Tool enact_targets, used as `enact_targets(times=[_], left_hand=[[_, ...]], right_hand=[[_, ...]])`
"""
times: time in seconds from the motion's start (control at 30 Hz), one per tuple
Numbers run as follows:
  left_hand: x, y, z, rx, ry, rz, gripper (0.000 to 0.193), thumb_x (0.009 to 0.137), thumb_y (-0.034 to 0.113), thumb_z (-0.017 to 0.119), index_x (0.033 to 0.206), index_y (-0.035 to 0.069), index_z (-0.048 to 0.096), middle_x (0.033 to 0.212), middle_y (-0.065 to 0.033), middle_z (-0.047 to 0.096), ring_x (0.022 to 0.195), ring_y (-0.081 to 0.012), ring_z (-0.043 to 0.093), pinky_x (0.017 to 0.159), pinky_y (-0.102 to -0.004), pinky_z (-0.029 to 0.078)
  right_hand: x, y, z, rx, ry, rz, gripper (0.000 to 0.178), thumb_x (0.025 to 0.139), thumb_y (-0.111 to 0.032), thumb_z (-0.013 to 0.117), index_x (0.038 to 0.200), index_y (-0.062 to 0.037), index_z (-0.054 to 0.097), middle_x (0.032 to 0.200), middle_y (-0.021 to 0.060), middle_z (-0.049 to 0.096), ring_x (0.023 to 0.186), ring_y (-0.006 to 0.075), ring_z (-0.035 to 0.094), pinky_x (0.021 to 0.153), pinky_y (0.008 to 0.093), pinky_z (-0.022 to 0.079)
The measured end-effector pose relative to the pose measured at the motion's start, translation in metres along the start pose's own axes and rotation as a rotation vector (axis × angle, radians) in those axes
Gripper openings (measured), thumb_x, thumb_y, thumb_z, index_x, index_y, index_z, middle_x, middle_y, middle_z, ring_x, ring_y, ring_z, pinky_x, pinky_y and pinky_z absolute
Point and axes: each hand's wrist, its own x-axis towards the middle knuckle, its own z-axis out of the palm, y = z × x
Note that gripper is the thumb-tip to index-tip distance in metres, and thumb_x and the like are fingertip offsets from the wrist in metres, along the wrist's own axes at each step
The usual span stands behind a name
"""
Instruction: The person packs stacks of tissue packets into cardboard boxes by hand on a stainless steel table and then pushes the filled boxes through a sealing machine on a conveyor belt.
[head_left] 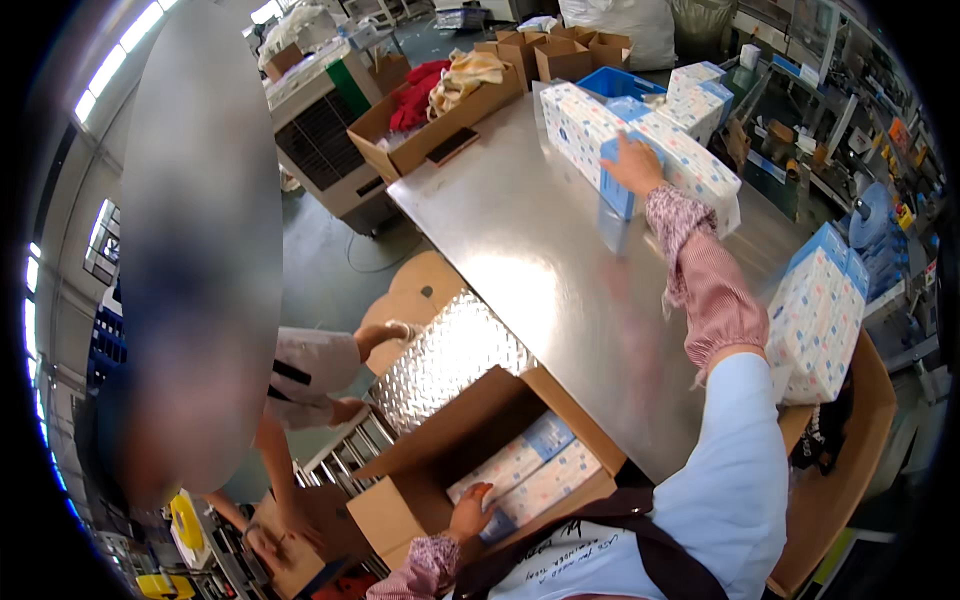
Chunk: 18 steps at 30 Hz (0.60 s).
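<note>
The right hand (637, 166) partly hides a blue carton panel (616, 198), and a tall blur (200, 250) covers most of a pale-sleeved co-worker (318, 358)

1. I look through the left fisheye on the wearer's head, facing forward and steeply down.
2. The left hand (470, 514) and open carton (388, 515) sit close, low in my view; the right hand (634, 166) lies farther out, above the metal table (500, 230).
3. Beyond, workshop floor (320, 240) shows.

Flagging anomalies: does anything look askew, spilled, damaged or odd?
Only mild untidiness: red cloth and cream cloth bunched in an open brown cardboard box by the far-left corner of the shiny metal table. No spill or damage shows; a grey blur hides part of the left.
</note>
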Motion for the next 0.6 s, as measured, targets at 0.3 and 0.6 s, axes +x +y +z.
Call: enact_targets(times=[0.3,0.6], left_hand=[[0.090,0.155,-0.114,-0.102,0.120,0.322,0.029,0.084,0.010,0.060,0.112,0.005,0.058,0.110,-0.0132,0.059,0.096,-0.0319,0.060,0.079,-0.0358,0.050],[0.228,0.285,-0.169,0.631,0.371,0.816,0.093,0.066,0.027,0.076,0.144,0.015,0.026,0.142,-0.0253,0.024,0.133,-0.0391,0.025,0.106,-0.0563,0.021]], right_hand=[[0.028,-0.040,0.000,-0.180,-0.428,0.219,0.083,0.070,-0.028,0.065,0.143,-0.0174,0.028,0.127,0.0245,0.046,0.119,0.0374,0.044,0.097,0.0447,0.038],[-0.215,-0.030,-0.150,0.122,-0.533,-0.229,0.075,0.066,-0.006,0.064,0.135,-0.0218,0.041,0.109,0.0142,0.051,0.105,0.0325,0.049,0.089,0.0404,0.041]])
